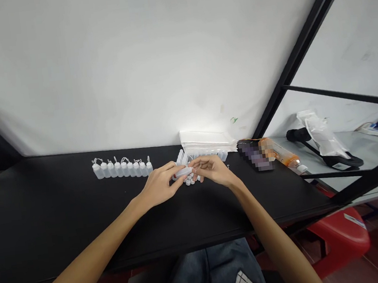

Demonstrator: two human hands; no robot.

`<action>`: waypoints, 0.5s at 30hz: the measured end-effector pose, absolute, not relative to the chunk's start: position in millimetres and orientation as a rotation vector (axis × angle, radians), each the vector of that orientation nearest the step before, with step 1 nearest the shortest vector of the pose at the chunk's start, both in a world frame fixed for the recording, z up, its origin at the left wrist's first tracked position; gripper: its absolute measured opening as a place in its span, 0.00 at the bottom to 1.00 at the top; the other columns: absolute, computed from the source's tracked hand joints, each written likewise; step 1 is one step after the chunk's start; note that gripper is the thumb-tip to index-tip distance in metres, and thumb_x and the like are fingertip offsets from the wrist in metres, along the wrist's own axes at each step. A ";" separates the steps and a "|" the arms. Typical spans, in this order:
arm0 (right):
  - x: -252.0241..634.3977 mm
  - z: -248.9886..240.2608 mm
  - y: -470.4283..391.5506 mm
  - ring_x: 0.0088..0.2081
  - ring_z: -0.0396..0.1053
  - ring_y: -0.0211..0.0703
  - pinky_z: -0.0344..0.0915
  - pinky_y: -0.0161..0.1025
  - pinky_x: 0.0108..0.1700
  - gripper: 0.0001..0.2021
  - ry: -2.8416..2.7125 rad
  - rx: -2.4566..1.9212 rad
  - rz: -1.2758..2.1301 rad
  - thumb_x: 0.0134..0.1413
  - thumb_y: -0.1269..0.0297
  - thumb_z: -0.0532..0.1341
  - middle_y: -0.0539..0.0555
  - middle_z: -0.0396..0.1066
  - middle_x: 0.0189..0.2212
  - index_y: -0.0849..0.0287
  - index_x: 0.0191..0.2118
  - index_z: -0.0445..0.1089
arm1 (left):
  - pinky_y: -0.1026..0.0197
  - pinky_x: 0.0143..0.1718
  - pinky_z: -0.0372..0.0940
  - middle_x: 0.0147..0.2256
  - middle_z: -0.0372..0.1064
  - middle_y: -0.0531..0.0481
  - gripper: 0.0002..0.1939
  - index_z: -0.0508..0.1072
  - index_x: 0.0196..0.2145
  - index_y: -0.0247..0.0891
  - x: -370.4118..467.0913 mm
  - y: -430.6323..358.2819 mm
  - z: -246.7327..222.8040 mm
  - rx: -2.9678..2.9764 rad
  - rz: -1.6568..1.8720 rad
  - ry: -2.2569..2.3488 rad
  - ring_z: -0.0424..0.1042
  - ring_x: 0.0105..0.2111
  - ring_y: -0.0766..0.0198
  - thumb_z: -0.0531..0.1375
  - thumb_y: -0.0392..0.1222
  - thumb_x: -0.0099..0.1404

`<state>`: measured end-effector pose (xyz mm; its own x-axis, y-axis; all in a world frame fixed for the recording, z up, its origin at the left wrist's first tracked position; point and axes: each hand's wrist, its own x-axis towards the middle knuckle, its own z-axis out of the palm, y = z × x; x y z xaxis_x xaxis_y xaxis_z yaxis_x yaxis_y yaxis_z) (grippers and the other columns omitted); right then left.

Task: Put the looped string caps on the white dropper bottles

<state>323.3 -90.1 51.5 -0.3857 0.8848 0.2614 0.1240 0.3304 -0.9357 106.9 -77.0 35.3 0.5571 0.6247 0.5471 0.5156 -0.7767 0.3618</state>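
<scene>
Both hands meet near the middle of the black table. My left hand is closed around a small translucent bottle, which lies tilted between its fingers and thumb. At the bottle's right end, the fingers of my right hand pinch its top. Just beyond and beneath the hands are more small bottles and several white caps, partly hidden by the fingers. To the left stands a row of several capped bottles, upright and side by side.
Behind the loose bottles lies a stack of white sheets or bags. Right of it are a blurred dark package and an orange-labelled bottle. A black metal frame rises at the right, with a red stool below.
</scene>
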 end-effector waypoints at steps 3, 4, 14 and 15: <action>322.5 52.1 -90.5 0.26 0.74 0.41 0.69 0.34 0.26 0.14 -1.731 -0.918 1.115 0.50 0.58 0.68 0.52 0.74 0.24 0.62 0.40 0.75 | 0.65 0.28 0.58 0.30 0.65 0.53 0.17 0.76 0.47 0.38 107.1 -75.7 36.8 2.559 1.027 0.989 0.61 0.23 0.71 0.54 0.49 0.70; 322.2 52.7 -90.8 0.26 0.73 0.41 0.68 0.34 0.26 0.15 -1.725 -0.917 1.112 0.50 0.58 0.68 0.52 0.74 0.23 0.62 0.40 0.75 | 0.65 0.27 0.58 0.30 0.65 0.53 0.17 0.76 0.47 0.38 107.2 -75.4 37.5 2.537 1.026 0.992 0.61 0.22 0.71 0.54 0.50 0.70; 322.5 49.5 -89.4 0.25 0.75 0.44 0.70 0.36 0.25 0.15 -1.689 -0.850 1.167 0.53 0.57 0.66 0.53 0.74 0.23 0.63 0.40 0.75 | 0.65 0.29 0.61 0.33 0.68 0.52 0.15 0.76 0.46 0.40 107.1 -77.3 40.2 2.462 1.067 0.904 0.64 0.23 0.71 0.55 0.49 0.70; 322.5 48.9 -89.5 0.26 0.75 0.44 0.70 0.36 0.25 0.15 -1.687 -0.852 1.180 0.53 0.57 0.66 0.53 0.74 0.23 0.64 0.40 0.75 | 0.65 0.29 0.61 0.34 0.69 0.52 0.15 0.76 0.47 0.41 106.9 -77.0 39.5 2.470 1.081 0.891 0.64 0.24 0.71 0.56 0.48 0.70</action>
<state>322.5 -89.5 48.9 -0.3753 0.8857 0.2732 0.0476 0.3128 -0.9486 106.9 -77.0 39.5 0.5245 0.6464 0.5541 0.4201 -0.7625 0.4919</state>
